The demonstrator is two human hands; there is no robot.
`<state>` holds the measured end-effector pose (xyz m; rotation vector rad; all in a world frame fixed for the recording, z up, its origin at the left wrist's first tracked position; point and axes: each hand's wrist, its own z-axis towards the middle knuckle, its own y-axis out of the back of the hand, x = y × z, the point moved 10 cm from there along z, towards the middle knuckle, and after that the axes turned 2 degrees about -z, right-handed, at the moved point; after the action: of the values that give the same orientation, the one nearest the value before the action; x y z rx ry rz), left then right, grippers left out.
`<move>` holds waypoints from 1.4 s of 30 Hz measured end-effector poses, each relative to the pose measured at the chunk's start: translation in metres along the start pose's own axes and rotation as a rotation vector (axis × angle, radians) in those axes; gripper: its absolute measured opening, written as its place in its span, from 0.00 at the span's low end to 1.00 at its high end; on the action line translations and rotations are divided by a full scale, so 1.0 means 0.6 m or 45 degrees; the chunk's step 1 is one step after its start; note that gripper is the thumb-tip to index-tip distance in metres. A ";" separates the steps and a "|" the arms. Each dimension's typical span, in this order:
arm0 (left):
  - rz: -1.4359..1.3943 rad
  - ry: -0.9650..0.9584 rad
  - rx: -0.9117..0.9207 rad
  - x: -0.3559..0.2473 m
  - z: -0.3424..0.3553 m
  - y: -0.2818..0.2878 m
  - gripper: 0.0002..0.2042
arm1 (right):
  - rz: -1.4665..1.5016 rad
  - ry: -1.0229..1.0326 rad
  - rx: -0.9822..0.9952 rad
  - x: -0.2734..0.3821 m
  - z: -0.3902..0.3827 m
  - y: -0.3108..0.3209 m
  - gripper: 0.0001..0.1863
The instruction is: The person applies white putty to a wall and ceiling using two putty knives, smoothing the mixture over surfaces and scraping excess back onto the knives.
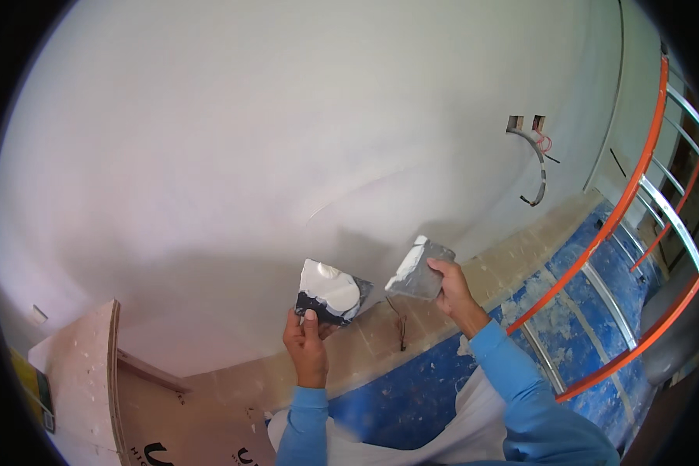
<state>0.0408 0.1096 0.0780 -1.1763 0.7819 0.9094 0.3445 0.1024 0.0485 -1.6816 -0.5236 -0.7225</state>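
White plastered wall (233,140) fills nearly everything ahead, smooth and bare, with two small cut-outs (525,123) up beyond the right hand where a curved grey conduit and a red wire (542,142) hang out. Below the hands, blue floor covering (412,388) and a strip of brown board run along the wall's foot; an orange-and-silver ladder (637,202) leans off past the right hand, and a chipboard panel (78,380) stands out beyond the left.

Left hand (307,349) is up, clenched on the lower edge of a dark square hawk plate (332,293), thumb pressed on its face; a white mound of filler (330,286) sits on top. Right hand (452,287) grips a wide putty knife (419,268), fingers wrapped over the near end, blade angled toward the left hand with a white smear along its leading edge.

And here's the key bit: knife and plate are near but apart, a clear gap between them. The filler lies just to the inner side of the right hand, slightly lower than the blade edge. The blade's long edge runs roughly parallel to the plate's nearer side, so the right hand is the one placed to meet it. Both tools hover in front of the wall, whether touching it I can't tell.
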 end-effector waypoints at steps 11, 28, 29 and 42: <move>1.088 -0.700 0.443 -0.032 -0.029 -0.125 0.24 | 0.087 -0.337 0.329 -0.090 -0.067 -0.096 0.20; -0.069 0.440 0.146 0.111 0.003 -0.039 0.11 | -1.493 1.383 -1.069 0.444 0.019 0.071 0.18; -0.059 0.432 0.166 0.111 0.002 -0.044 0.11 | -1.503 1.371 -1.050 0.461 0.029 0.076 0.18; 0.056 0.329 0.203 0.089 -0.004 -0.061 0.10 | -1.568 1.452 -0.907 0.473 0.086 0.057 0.17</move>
<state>0.0971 0.1121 0.0458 -1.1517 1.0731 0.7236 0.5785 0.1344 0.2176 -1.0397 -0.4162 -2.7662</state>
